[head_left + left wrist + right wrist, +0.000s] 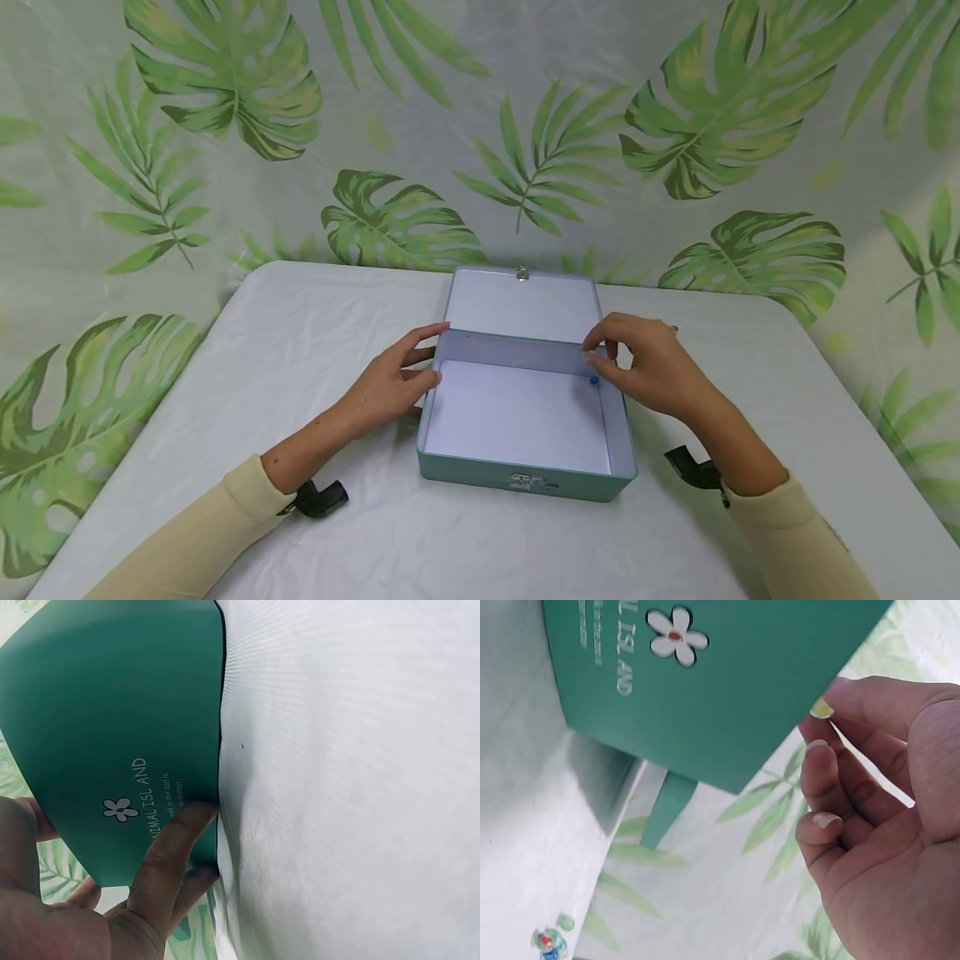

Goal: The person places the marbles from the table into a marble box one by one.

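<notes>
A green tin box (517, 482) with a pale inside stands on the table, its hinged lid (523, 304) tipped back. My left hand (390, 383) holds the box's left side, thumb at the rim and fingers along the outer wall; in the left wrist view fingers (161, 870) touch the printed green side. Over the box's back right corner, my right hand (652, 367) pinches a small yellowish glass marble (822, 709) between thumb and forefinger, mostly hidden by the fingertips. A small blue marble (595, 380) lies inside the box near that corner.
Several coloured glass marbles (549, 943) sit on the table right of the box, largely behind the right hand in the head view. A white cloth (322, 317) covers the table. Behind it hangs a leaf-patterned curtain (420, 125). A metal clasp (522, 273) tops the lid's edge.
</notes>
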`<action>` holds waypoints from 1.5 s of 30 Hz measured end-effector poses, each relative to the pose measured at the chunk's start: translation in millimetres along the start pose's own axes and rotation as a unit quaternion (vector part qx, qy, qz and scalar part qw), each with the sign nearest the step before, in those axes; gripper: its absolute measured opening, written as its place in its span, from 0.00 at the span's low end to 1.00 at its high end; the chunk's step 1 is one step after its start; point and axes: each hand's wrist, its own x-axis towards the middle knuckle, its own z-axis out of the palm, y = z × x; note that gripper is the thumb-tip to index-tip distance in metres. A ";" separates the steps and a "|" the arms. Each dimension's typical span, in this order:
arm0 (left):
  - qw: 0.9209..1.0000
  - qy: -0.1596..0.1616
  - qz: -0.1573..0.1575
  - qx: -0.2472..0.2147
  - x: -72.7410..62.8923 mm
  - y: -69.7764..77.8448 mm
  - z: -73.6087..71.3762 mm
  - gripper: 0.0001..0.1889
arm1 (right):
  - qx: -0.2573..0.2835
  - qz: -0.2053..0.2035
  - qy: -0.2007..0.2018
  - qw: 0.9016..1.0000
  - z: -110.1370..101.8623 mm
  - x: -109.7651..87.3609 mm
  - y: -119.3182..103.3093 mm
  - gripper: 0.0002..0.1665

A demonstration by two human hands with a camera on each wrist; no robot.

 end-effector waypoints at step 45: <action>1.000 -0.001 -0.001 -0.005 0.1 1.1 0.3 0.36 | -0.061 0.103 0.071 0.990 -9.4 -21.9 91.3 0.13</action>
